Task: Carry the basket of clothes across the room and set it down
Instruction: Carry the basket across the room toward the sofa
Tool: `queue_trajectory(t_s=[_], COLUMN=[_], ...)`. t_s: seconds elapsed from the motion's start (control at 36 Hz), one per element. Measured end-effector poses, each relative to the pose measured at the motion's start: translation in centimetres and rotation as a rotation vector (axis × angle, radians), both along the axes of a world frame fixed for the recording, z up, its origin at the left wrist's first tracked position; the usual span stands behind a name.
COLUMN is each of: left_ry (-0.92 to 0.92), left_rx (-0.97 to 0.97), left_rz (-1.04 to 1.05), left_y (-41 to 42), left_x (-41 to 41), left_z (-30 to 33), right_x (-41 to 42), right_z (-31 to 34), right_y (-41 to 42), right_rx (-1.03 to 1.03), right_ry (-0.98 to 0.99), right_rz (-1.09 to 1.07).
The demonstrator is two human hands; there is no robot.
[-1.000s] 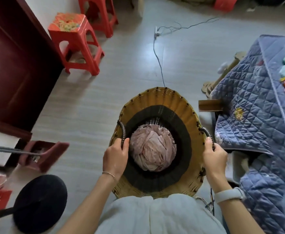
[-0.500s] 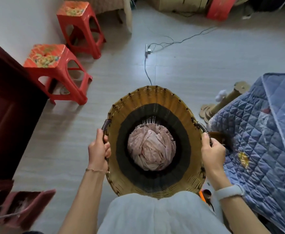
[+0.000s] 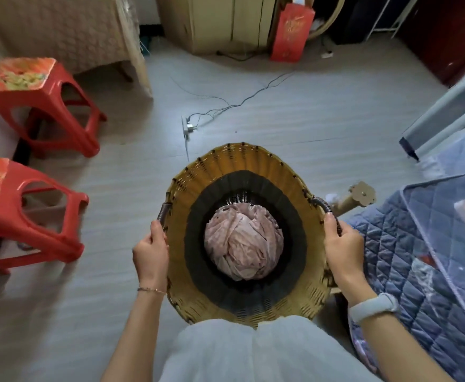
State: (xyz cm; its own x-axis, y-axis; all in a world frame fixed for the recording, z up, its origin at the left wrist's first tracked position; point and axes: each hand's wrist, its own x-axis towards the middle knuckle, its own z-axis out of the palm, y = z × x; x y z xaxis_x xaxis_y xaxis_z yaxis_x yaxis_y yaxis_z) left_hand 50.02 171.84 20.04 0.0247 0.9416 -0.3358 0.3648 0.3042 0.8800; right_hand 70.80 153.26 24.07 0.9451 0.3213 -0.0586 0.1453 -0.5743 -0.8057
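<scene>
While the woven basket (image 3: 242,232) hangs in front of the person's body, clear of the floor (image 3: 294,128), the head view shows the left hand (image 3: 151,253) wrapped around the dark handle on the basket's left rim and the right hand (image 3: 343,250) wrapped around the matching handle on the right. A bundle of pink clothes (image 3: 243,242) sits low in the middle of the basket. 2 red stools (image 3: 43,106) stand along the left, and a blue quilt (image 3: 418,257) lies just beside the basket on the right. A cable (image 3: 225,106) with a plug trails across the floor ahead. To carry well, I judge both grips should stay firm and level, the basket should be kept off the quilt's edge, and the path should skirt the cable, a likely trip point.
</scene>
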Motion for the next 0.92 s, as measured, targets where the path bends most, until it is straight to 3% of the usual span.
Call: queue_trajectory(t_s=[0.22, 0.44, 0.61, 0.92], left_ry=[0.055, 0.118, 0.177, 0.205], left_rx=[0.038, 0.026, 0.021, 0.118], left_rz=[-0.165, -0.125, -0.075, -0.201], left_y=[7.7, 14.6, 20.0, 27.7], left_x=[9.0, 17.6, 27.8, 49.6], left_z=[0.9, -0.3, -0.4, 2.1], right_x=[6.6, 15.7, 26.2, 45.4], right_z=[0.2, -2.5, -3.8, -2.0], right_y=[6.1, 13.4, 19.3, 27.2], right_rx=[0.002, 0.023, -0.006, -0.031], right_ry=[0.028, 0.102, 0.107, 0.083], right_rz=[-0.094, -0.086, -0.104, -0.154])
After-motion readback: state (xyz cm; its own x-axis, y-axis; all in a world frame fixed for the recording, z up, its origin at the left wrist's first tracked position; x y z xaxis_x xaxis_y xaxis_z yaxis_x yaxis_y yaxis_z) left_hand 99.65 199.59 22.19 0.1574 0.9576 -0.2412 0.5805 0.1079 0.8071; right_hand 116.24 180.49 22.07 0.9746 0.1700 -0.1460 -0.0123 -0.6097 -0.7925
